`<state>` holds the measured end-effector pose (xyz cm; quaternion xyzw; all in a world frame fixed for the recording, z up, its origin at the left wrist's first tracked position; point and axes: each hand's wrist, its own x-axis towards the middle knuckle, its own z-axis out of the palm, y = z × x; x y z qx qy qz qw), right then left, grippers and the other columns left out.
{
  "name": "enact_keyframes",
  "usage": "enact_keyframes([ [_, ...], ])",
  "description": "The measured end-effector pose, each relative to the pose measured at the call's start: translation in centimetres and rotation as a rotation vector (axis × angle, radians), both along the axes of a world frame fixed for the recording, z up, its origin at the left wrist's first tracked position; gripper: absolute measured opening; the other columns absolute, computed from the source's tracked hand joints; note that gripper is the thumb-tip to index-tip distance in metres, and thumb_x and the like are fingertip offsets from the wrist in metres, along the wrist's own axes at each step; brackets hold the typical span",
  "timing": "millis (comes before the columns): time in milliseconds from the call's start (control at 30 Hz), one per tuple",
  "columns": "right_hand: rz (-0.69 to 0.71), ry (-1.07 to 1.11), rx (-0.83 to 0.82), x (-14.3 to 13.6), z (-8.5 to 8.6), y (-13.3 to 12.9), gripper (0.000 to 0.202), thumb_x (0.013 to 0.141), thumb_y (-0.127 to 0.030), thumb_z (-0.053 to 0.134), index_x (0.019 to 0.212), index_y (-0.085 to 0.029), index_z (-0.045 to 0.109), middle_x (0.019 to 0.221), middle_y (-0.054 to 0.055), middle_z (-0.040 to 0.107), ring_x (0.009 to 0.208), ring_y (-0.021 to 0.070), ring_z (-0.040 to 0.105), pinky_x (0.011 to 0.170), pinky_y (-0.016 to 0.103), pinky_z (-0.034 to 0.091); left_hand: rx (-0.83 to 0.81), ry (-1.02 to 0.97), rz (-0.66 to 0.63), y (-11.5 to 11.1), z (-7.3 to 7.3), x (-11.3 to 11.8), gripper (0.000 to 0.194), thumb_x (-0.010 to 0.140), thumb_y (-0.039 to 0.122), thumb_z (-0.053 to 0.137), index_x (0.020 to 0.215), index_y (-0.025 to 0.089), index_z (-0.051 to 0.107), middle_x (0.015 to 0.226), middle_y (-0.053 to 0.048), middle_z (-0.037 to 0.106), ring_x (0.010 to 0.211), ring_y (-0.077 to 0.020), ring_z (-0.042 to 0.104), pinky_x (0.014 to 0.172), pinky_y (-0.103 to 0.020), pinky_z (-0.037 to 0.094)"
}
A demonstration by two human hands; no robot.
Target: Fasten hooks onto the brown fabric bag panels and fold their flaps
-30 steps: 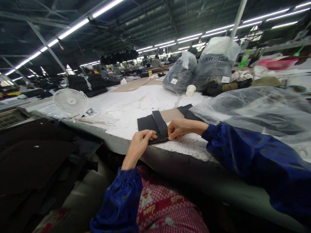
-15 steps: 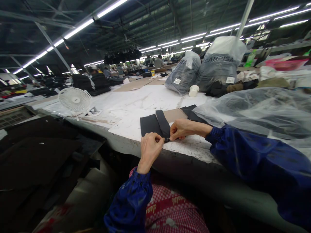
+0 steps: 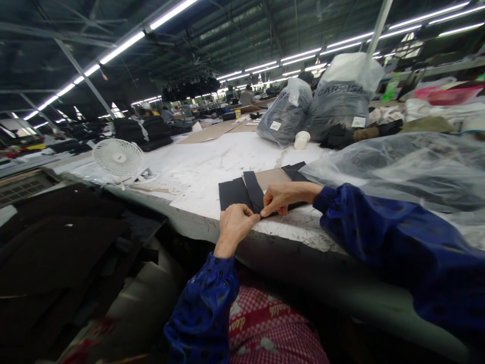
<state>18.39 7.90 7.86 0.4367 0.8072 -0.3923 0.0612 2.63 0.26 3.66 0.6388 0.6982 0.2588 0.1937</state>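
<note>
A flat black fabric piece (image 3: 232,194) lies near the table's front edge, with a narrower black strip (image 3: 253,189) slanting across its right side. My left hand (image 3: 237,222) pinches the near edge of the black fabric between thumb and fingers. Right beside it, my right hand (image 3: 279,198) is closed in a pinch on the same edge, the fingertips of both hands almost touching. The exact fold between the fingertips is too small to make out. Behind my right hand lies a beige panel (image 3: 272,177) with more black pieces (image 3: 295,171) next to it.
A white fan (image 3: 118,157) stands at the left of the white-covered table (image 3: 197,174). Clear plastic sheeting (image 3: 401,167) spreads on the right. Farther back are filled plastic bags (image 3: 337,101) and a white cup (image 3: 302,140). Dark fabric sheets (image 3: 56,247) are stacked low on the left.
My right hand has shifted slightly left, closing the gap to my left thumb. My left thumb has stretched out toward it. The small dark edge between them is now mostly covered.
</note>
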Motion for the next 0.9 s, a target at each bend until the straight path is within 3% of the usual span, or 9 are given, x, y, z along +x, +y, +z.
enact_keyframes([
  [133,0.06,-0.106,0.146,-0.5,0.0,-0.2,0.031,0.075,-0.044,0.07,0.07,-0.014,0.064,0.052,-0.002,0.054,0.052,0.0113,0.052,0.05,0.023,0.041,0.023,-0.046,-0.043,0.2,-0.4,-0.4,0.017,0.07,0.031,0.067,0.059,0.019,0.068,0.064,-0.005,0.068,0.071,-0.0223,0.063,0.067,-0.032,0.043],
  [233,0.107,-0.19,0.424,-1.0,0.2,-0.9,0.032,0.072,-0.048,0.071,0.074,-0.016,0.066,0.066,0.003,0.062,0.064,0.0149,0.056,0.052,0.024,0.034,0.041,-0.131,-0.114,0.0,-0.8,-1.4,0.016,0.076,0.027,0.061,0.068,0.018,0.072,0.071,-0.005,0.071,0.075,-0.0211,0.065,0.069,-0.031,0.046],
  [333,0.131,-0.169,0.623,-1.3,-0.2,-1.4,0.023,0.07,-0.038,0.073,0.083,-0.019,0.067,0.081,0.005,0.067,0.074,0.0178,0.058,0.056,0.025,0.033,0.064,-0.262,-0.201,-0.5,-1.1,-2.9,0.018,0.08,0.023,0.057,0.081,0.018,0.074,0.086,-0.005,0.074,0.085,-0.0184,0.066,0.078,-0.028,0.048],
  [433,0.285,0.037,0.544,-1.2,-1.2,-1.0,0.015,0.072,-0.019,0.066,0.087,-0.019,0.067,0.081,0.002,0.066,0.07,0.0133,0.057,0.059,0.022,0.036,0.189,-0.545,-0.16,-1.2,-1.6,-4.2,0.024,0.083,0.026,0.056,0.1,0.018,0.07,0.087,-0.005,0.072,0.084,-0.016,0.065,0.08,-0.028,0.049],
  [500,0.31,0.136,0.439,-1.0,-1.7,-0.4,0.011,0.073,-0.017,0.063,0.083,-0.017,0.068,0.075,0.001,0.065,0.066,0.0118,0.056,0.06,0.021,0.038,0.263,-0.615,-0.097,-1.5,-2.0,-4.6,0.024,0.08,0.027,0.061,0.1,0.017,0.068,0.085,-0.004,0.069,0.08,-0.0152,0.063,0.077,-0.027,0.048],
  [633,0.23,0.189,0.283,-0.5,-2.2,0.3,0.013,0.071,-0.025,0.063,0.079,-0.016,0.069,0.066,-0.001,0.064,0.061,0.0119,0.056,0.056,0.021,0.039,0.317,-0.344,-0.05,-1.8,-2.6,-3.9,0.01,0.076,0.026,0.068,0.076,0.017,0.067,0.082,-0.003,0.063,0.085,-0.0165,0.059,0.08,-0.029,0.044],
  [733,0.16,0.186,0.225,-0.7,-2.1,0.1,0.016,0.07,-0.03,0.065,0.078,-0.017,0.069,0.063,-0.001,0.063,0.057,0.0117,0.054,0.053,0.022,0.038,0.339,-0.253,0.023,-1.8,-2.9,-3.0,0.014,0.076,0.024,0.068,0.065,0.017,0.063,0.08,-0.001,0.058,0.085,-0.0164,0.058,0.081,-0.029,0.043],
  [900,0.101,0.029,0.358,-2.3,-1.7,-0.4,0.027,0.068,-0.043,0.07,0.07,-0.016,0.071,0.059,0.001,0.064,0.057,0.0131,0.054,0.05,0.024,0.034,0.345,-0.223,0.022,-1.7,-2.9,-2.5,0.016,0.074,0.017,0.067,0.061,0.017,0.059,0.083,-0.002,0.057,0.088,-0.0167,0.057,0.084,-0.03,0.043],
])
